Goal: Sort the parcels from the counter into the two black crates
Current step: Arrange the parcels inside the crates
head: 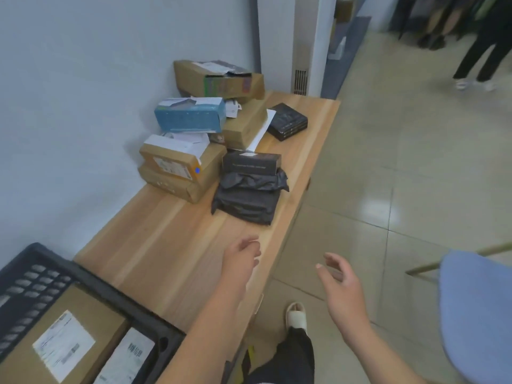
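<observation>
Our left hand (242, 257) hangs over the smooth wooden counter (166, 245), fingers loosely curled, holding nothing. Our right hand (342, 284) is spread and empty. At twelve o'clock the parcels (182, 173) are heaped: cardboard boxes, a blue carton (191, 117), a crinkled black poly bag (249, 198). At eight o'clock a perforated black crate (83, 278) holds a labelled cardboard box (83, 309).

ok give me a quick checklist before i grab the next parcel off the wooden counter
1. Hands free: left hand and right hand hold nothing: ok.
2. Clear path: bare wooden counter lies between the hands and the black plastic-wrapped parcel: ok.
3. Parcel unloaded: small black cardboard box sits on its far end and may slide: not ok.
4. Room in black plastic crate, which already holds a brown labelled cardboard box: cannot tell.
5. Second black crate: out of view, cannot tell.
</observation>
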